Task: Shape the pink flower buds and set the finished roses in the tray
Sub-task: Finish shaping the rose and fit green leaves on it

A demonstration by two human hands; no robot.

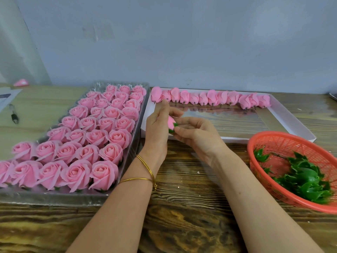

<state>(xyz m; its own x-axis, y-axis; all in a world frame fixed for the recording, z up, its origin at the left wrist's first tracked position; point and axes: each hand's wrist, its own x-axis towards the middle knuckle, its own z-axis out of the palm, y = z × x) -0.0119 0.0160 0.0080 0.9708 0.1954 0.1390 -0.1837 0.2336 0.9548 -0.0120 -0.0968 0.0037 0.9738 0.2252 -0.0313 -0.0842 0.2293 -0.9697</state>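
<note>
Both hands hold one pink flower bud (171, 122) with a green base over the near left corner of the white box lid (284, 117). My left hand (158, 130) cups the bud from the left. My right hand (195, 132) pinches its green base with thumb and forefinger. A row of several unshaped pink buds (211, 97) lies along the lid's far edge. At the left, the clear plastic tray (134, 143) holds several rows of finished pink roses (94, 136).
A red mesh basket (269, 141) with several green calyx pieces (306, 181) stands at the right, close to my right forearm. A pen (14, 114) and paper lie far left. One loose pink bud (21, 82) rests at the back left. A wall closes the table's far side.
</note>
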